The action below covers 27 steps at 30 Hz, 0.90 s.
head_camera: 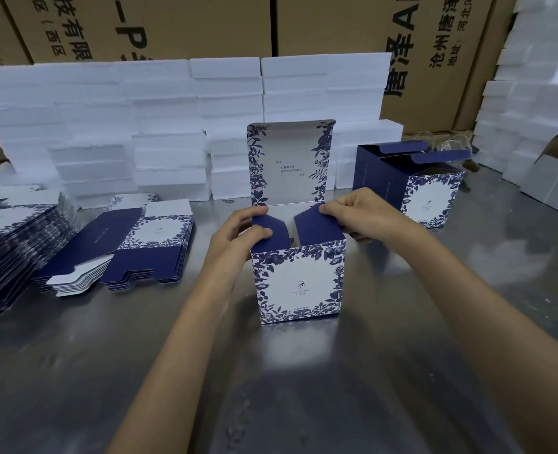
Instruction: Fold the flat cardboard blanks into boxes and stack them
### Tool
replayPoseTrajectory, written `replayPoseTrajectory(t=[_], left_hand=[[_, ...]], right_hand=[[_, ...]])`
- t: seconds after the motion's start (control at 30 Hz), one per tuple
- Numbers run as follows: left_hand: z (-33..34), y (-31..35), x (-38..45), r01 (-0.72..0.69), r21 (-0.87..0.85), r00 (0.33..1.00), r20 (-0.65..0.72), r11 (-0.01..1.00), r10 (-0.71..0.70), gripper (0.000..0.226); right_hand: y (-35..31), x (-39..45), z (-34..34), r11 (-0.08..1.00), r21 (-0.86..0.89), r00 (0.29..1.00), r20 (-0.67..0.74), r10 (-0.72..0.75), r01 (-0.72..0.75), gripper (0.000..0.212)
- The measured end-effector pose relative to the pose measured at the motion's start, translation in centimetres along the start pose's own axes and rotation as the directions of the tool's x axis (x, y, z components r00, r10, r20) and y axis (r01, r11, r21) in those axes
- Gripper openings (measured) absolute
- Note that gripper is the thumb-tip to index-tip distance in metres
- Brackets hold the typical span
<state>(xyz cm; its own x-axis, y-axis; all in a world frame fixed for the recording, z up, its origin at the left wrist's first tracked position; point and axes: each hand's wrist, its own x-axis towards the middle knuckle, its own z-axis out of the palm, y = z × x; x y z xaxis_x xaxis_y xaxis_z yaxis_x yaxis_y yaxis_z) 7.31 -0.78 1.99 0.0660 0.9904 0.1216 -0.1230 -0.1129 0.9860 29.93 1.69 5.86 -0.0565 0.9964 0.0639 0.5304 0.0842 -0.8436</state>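
Blue-and-white floral printed cardboard box (298,283) is stood upright at table centre, lid flap (290,162) raised at 12 o'clock. The navy left side flap (269,235) is pinched by the left hand (238,234); the navy right side flap (317,226) is gripped by the curled fingers of the right hand (359,213). Step judged: side flaps being folded inward. Next move calls for both flaps pressed flat, then the lid tucked. Flat printed blanks (133,244) are stacked at 9 o'clock; a finished open box (415,185) stands at 2 o'clock on the steel table (303,371).

The box (298,283) is white with navy leaf patterns and plain navy flaps (317,226). The flat blanks (146,244) at the table's (74,371) left edge match it. The table is grey metal.
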Motion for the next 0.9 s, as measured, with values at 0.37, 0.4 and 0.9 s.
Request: replayPoseTrajectory(t=[0.37,0.4,0.9], left_hand=[[-0.2,0.2,-0.2,-0.048,0.039,0.999,0.011,0.998,0.048,0.056],[-0.2,0.2,-0.2,-0.045,0.038,0.999,0.011,0.998,0.045,0.065],[0.1,0.4,-0.2,-0.079,0.136,0.997,0.004,0.988,0.079,0.03]], right_hand=[[0.5,0.6,0.4,0.994,0.102,0.979,-0.204,-0.018,0.04,0.02],[0.4,0.6,0.3,0.987,0.152,0.978,-0.208,-0.016,0.049,0.011],[1.6,-1.3,0.0,0.974,0.211,0.994,-0.093,-0.063,0.081,0.032]])
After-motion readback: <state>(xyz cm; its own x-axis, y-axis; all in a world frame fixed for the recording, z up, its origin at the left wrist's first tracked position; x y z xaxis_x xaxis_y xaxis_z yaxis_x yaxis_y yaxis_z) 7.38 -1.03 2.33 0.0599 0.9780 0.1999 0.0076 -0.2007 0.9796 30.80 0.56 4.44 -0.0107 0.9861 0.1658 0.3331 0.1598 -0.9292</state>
